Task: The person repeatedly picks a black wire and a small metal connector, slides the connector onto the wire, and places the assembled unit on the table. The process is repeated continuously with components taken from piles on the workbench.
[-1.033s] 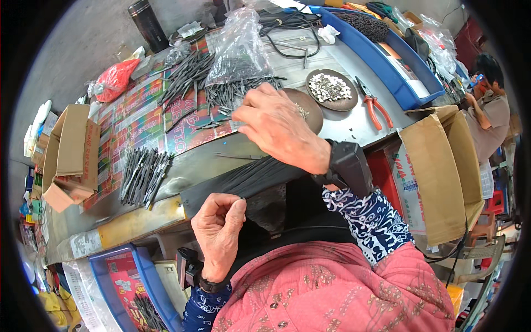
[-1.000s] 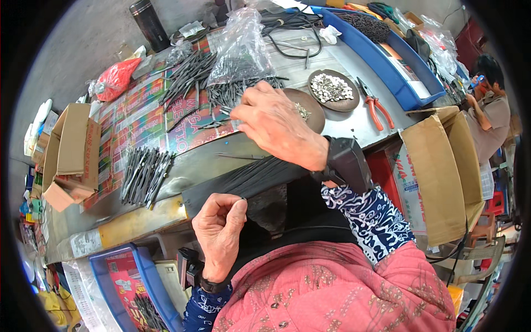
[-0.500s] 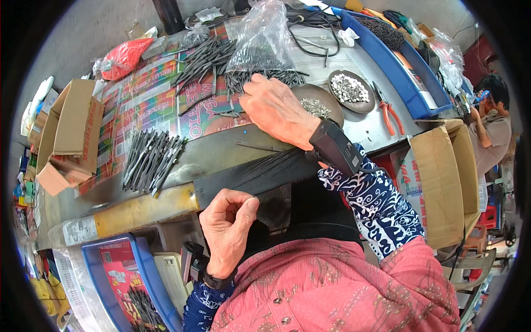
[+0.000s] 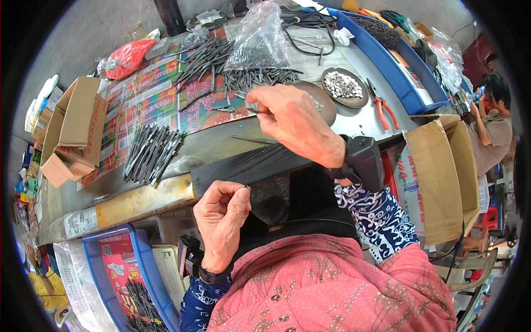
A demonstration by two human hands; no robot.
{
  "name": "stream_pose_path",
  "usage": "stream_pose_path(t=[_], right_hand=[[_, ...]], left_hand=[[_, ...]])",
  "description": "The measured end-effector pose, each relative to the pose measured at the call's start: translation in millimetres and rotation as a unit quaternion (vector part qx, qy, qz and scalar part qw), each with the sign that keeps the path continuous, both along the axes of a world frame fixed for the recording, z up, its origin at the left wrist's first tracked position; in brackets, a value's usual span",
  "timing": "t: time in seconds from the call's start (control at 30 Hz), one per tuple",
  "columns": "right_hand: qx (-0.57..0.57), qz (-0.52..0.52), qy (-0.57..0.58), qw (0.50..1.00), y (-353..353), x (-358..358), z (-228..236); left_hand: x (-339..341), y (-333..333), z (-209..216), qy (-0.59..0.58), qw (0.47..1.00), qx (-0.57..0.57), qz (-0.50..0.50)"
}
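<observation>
A tiny dark piece (image 4: 246, 187) shows at the pinched thumb and forefinger of the person's left hand (image 4: 221, 216), before the bench's front edge; so small a thing could slip into the lap if the pinch loosened. The right hand (image 4: 298, 124) is bent over the bench, inward of that edge; whether its fingertips grasp anything cannot be told. Its wrist or little-finger side might knock the round brown dish of small silvery bits (image 4: 327, 114) just beside it and scatter them. The loose heap of thin black strips (image 4: 260, 78), partly under a clear plastic bag (image 4: 260, 39), could snag and drag.

The grey metal bench (image 4: 215, 146) is partly covered by colourful printed sheeting (image 4: 149, 91). Red-handled pliers (image 4: 381, 108) lie toward its right edge; an open brown cardboard box (image 4: 80, 119) stands near its left edge. Beyond the right end sits a co-worker (image 4: 489, 124).
</observation>
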State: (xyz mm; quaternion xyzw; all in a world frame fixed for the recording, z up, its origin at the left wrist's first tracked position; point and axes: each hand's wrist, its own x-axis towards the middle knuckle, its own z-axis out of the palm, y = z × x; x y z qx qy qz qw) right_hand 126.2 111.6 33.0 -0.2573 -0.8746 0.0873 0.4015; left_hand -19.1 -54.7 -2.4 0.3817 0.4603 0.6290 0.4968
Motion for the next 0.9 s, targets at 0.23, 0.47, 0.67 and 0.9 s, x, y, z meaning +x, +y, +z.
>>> stream_pose_path(t=[0.23,0.47,0.67,0.9], right_hand=[[-0.16,0.033,0.078,0.984,-57.7,23.2,4.8],[-0.328,0.077,0.169,0.926,-98.4,29.6,3.7],[-0.485,0.152,0.299,0.808,-111.1,27.6,4.8],[-0.5,0.146,0.353,0.778,-117.2,18.4,1.9]], left_hand=[[10.4,-6.5,6.0,-0.009,1.0,0.007,-0.007],[21.8,-12.9,7.6,-0.048,0.999,0.013,-0.016],[26.8,-17.9,11.5,-0.073,0.997,0.015,-0.019],[29.1,-21.7,13.9,-0.053,0.998,0.027,-0.006]])
